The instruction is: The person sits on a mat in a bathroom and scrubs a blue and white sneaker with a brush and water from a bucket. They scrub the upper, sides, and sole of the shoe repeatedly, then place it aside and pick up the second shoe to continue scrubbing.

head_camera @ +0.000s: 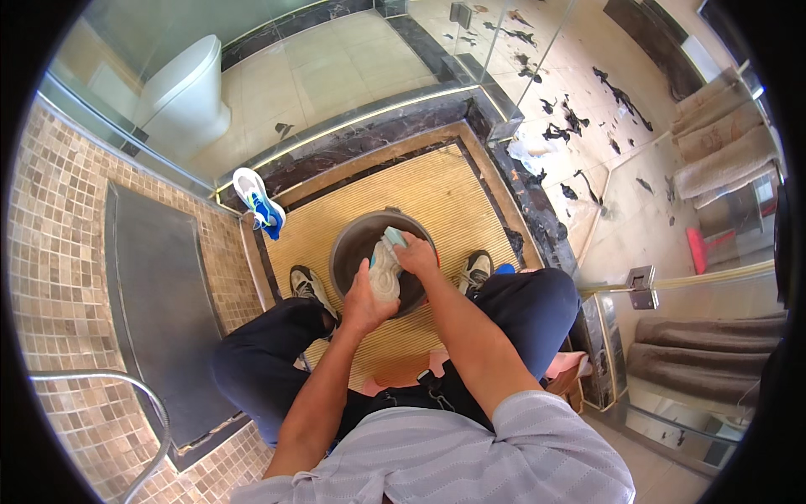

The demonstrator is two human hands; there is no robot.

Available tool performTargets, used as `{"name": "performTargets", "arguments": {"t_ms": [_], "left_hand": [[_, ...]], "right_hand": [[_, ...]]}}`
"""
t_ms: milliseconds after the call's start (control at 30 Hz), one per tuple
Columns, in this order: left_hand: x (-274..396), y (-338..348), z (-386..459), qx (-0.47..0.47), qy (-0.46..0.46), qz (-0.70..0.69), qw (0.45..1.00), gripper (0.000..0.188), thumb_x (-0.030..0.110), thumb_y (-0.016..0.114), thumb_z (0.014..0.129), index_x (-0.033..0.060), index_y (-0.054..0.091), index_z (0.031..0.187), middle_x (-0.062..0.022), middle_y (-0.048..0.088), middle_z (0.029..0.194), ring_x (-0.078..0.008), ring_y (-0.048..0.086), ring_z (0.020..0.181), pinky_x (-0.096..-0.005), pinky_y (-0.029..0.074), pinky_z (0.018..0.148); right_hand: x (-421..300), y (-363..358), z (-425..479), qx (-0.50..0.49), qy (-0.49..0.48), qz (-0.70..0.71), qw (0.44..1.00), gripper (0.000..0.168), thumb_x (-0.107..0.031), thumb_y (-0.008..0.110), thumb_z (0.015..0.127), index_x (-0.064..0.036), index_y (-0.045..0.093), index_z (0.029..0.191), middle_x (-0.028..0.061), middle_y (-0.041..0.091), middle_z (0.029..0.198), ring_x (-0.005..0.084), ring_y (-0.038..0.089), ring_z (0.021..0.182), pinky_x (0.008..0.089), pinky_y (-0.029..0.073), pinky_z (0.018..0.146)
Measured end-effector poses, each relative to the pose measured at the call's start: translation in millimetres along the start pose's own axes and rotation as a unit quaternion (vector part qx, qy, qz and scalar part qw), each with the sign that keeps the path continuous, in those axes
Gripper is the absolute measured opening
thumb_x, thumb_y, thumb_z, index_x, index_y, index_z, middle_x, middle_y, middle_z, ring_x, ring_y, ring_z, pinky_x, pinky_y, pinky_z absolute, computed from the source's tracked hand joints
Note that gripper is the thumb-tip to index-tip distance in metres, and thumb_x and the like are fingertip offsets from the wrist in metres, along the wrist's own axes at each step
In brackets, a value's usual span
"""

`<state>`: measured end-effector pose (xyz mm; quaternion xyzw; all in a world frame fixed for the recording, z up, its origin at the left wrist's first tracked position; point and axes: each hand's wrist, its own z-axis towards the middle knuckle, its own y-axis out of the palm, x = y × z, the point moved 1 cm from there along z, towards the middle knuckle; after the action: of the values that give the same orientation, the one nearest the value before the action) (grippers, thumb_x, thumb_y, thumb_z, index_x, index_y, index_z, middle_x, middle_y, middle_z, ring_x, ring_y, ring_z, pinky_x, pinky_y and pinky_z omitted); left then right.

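Between my knees a dark round basin [352, 242] stands on the ribbed yellow floor. Over it I hold a shoe, its pale sole [385, 277] turned up towards me. My left hand [364, 303] grips the shoe along its left side and near end. A pale green block-like brush or sponge [395, 237] is in my right hand [417, 253], at the far end of the sole. Whether it has bristles underneath is hidden. The matching-looking blue and white sneaker [259, 203] leans at the floor's far left corner.
Marble curbs [352, 135] and glass panels surround this shower floor. A toilet [182, 88] stands beyond the glass at upper left. Dark scraps [570, 116] litter the tiles at right. A metal shower hose [160, 409] curves at lower left; towels [699, 356] hang at right.
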<state>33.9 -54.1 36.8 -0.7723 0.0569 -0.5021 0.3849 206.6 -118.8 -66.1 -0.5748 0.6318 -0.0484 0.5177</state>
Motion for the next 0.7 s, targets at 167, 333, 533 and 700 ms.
{"name": "performTargets", "arguments": {"t_ms": [167, 333, 533, 700], "left_hand": [[-8, -2, -3, 0.019, 0.022, 0.018, 0.999, 0.106, 0.026, 0.084, 0.061, -0.0035, 0.027, 0.145, -0.0273, 0.049, 0.135, -0.0384, 0.05, 0.125, -0.0403, 0.042, 0.102], [-9, -3, 4, 0.037, 0.005, -0.001, 0.999, 0.103, 0.027, 0.083, 0.061, -0.0024, 0.028, 0.143, -0.0276, 0.047, 0.133, -0.0419, 0.049, 0.122, -0.0444, 0.043, 0.1], [10, -15, -19, 0.046, 0.088, 0.022, 0.995, 0.098, 0.026, 0.083, 0.062, -0.0035, 0.034, 0.141, -0.0263, 0.053, 0.129, -0.0378, 0.053, 0.12, -0.0416, 0.044, 0.1], [21, -26, -37, 0.047, 0.08, 0.003, 0.996, 0.095, 0.024, 0.082, 0.063, -0.0019, 0.035, 0.141, -0.0259, 0.054, 0.127, -0.0379, 0.055, 0.117, -0.0414, 0.046, 0.098]], "right_hand": [[-7, -4, -16, -0.032, -0.021, 0.024, 0.999, 0.067, -0.045, 0.053, 0.085, -0.015, 0.044, 0.144, 0.0206, 0.056, 0.133, 0.0403, 0.047, 0.127, 0.0462, 0.041, 0.105], [-59, -40, -74, -0.044, -0.052, -0.008, 0.998, 0.065, -0.046, 0.057, 0.086, -0.015, 0.045, 0.143, 0.0202, 0.05, 0.139, 0.038, 0.05, 0.124, 0.0457, 0.043, 0.103], [8, 10, 9, 0.033, -0.114, -0.108, 0.987, 0.061, -0.044, 0.049, 0.089, -0.015, 0.045, 0.142, 0.0216, 0.057, 0.13, 0.0394, 0.055, 0.119, 0.0467, 0.044, 0.1], [27, 11, 17, 0.049, -0.06, 0.018, 0.997, 0.062, -0.046, 0.049, 0.088, -0.012, 0.047, 0.14, 0.024, 0.059, 0.128, 0.0402, 0.058, 0.115, 0.0458, 0.044, 0.1]]}}
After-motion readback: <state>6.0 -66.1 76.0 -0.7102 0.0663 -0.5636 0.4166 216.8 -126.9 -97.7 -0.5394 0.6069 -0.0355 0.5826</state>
